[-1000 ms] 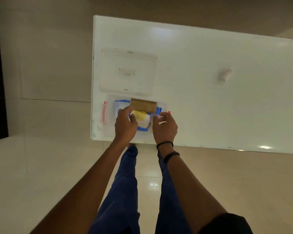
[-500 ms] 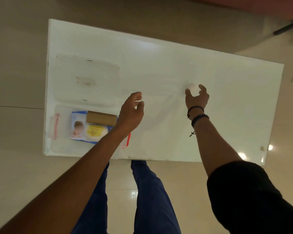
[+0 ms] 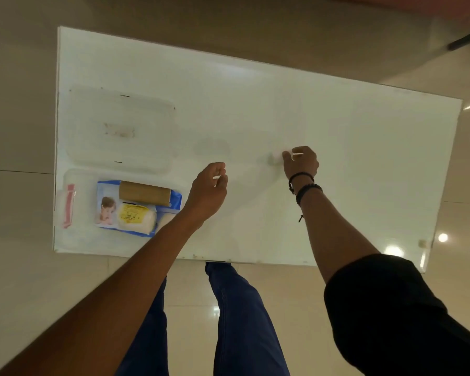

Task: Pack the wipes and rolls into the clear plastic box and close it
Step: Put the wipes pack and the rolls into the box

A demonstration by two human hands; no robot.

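At the left end of the white bench [image 3: 255,99], the clear box [image 3: 79,202] sits at the near edge, its red latch [image 3: 69,206] on the outer side. Inside lie the blue wipes pack [image 3: 106,210], a brown cardboard roll [image 3: 145,193] across its far side, and a small yellow-labelled pack [image 3: 136,217]. The clear lid [image 3: 120,128] lies flat just beyond the box, not yet fitted. Right of the box, the left hand [image 3: 208,192] hovers above the bench, fingers loosely curled around nothing. Further right, the right hand [image 3: 301,162] is down on a small white roll [image 3: 274,157], its grip closing on the roll's right end; whether the roll is fully pinched cannot be told. The step in hand looks to be fetching this last roll. Next it must be lifted, carried left to the box, and set beside the brown roll so the lid can seat.
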